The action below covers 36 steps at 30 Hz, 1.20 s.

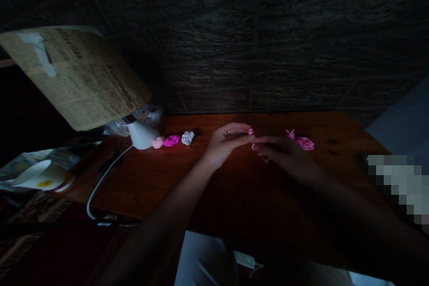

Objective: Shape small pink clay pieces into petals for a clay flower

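My left hand (228, 140) is raised over the wooden table, pinching a small piece of pink clay (250, 131) between thumb and fingertips. Close against it, my right hand (284, 152) has its fingers drawn together. A pink spot shows at its thumb tip; whether that is clay or a nail I cannot tell. Just beyond the right hand lie a thin, pronged pink piece (290, 134) and a flattened pink clay piece (304, 143). Left of my hands sit a pale pink lump (158, 142), a magenta lump (172, 140) and a white lump (188, 137).
A lamp with a white base (141, 135) and a printed paper shade (90, 76) stands at the left, its white cable (97, 192) trailing over the table edge. Scissors (112, 161) lie nearby. A paper cup (40, 176) is tipped sideways. Behind runs a dark textured wall (228, 53).
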Each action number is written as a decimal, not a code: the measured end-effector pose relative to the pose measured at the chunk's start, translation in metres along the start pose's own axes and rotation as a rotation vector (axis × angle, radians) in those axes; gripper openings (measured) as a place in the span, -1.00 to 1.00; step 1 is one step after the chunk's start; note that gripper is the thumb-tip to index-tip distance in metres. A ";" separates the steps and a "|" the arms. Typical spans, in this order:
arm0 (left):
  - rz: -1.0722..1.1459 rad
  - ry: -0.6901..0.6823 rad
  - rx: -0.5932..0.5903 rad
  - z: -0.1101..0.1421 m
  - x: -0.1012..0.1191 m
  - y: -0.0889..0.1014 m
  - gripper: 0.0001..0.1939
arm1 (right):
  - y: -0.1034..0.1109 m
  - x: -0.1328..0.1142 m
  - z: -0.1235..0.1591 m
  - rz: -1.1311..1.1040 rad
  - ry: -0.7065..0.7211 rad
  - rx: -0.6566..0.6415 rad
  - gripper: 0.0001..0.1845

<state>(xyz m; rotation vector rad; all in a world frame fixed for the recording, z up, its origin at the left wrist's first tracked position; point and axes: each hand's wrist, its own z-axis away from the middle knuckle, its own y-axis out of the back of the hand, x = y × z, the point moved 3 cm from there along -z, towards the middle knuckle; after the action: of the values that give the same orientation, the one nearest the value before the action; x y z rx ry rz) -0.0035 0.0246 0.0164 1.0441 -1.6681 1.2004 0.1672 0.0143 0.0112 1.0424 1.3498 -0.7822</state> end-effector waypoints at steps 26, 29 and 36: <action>-0.003 0.026 0.040 0.001 0.002 -0.002 -0.68 | 0.013 -0.003 0.000 -0.304 -0.103 0.196 -0.58; 0.012 0.032 0.038 0.001 0.002 -0.002 -0.68 | 0.013 -0.005 0.001 -0.261 -0.090 0.207 -0.56; -0.001 0.039 0.039 0.001 0.000 -0.001 -0.66 | 0.008 0.000 0.001 -0.385 -0.225 0.175 -0.55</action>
<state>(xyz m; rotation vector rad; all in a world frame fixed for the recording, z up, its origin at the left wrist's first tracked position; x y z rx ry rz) -0.0030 0.0240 0.0162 1.0387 -1.6203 1.2496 0.1749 0.0159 0.0124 0.8061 1.3189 -1.2845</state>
